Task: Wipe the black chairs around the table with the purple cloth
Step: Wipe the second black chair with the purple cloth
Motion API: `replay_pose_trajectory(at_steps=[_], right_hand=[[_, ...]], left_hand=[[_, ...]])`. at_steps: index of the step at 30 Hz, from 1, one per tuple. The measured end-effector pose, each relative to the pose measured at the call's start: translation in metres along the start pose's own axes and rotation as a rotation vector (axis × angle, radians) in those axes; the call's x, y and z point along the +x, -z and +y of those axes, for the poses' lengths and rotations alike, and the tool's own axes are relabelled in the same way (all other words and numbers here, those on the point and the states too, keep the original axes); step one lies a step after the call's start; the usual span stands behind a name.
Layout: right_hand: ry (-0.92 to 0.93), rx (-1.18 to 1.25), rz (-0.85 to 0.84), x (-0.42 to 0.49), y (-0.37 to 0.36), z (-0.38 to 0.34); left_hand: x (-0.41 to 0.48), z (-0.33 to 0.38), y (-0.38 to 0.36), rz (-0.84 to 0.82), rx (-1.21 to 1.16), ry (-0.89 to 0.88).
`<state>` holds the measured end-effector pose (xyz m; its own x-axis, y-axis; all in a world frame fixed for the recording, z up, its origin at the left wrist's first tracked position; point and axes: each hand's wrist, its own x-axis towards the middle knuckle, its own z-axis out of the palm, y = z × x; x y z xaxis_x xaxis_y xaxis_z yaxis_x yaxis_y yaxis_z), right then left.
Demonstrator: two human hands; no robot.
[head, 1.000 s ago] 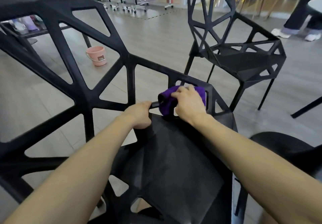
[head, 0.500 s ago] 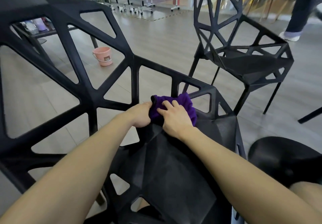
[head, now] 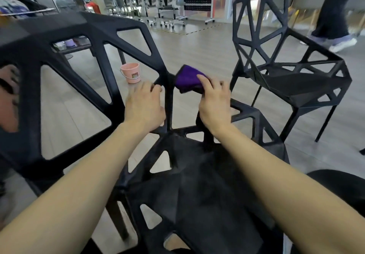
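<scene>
Change: both hands have risen from the seat's back edge to a higher joint of the frame, and the cloth has gone up with them.
Right hand (head: 215, 105): at 12 o'clock, fingers curled over the folded purple cloth (head: 187, 79), holding it.
Purple cloth: pressed on a slanting strut of the near black lattice chair (head: 197, 184).
Left hand (head: 145, 105): at 11 o'clock, just beside the cloth, fingers curled round the same chair's frame joint.
Far black lattice chair (head: 296, 84): at 2 o'clock, upright, apart.
Pink plastic bucket (head: 131, 73): at 11 o'clock on the floor, seen through the lattice.
</scene>
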<state>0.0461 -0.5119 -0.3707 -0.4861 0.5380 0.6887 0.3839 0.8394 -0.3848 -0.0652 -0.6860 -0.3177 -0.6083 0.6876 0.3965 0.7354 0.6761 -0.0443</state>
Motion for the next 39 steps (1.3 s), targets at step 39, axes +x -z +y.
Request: replay_pose_trajectory(at_steps=[39], right_hand=[[0.020,-0.159,-0.641,-0.037,0.052,0.121]], left_hand=[[0.055,0.150,-0.044,-0.346,0.152,-0.471]])
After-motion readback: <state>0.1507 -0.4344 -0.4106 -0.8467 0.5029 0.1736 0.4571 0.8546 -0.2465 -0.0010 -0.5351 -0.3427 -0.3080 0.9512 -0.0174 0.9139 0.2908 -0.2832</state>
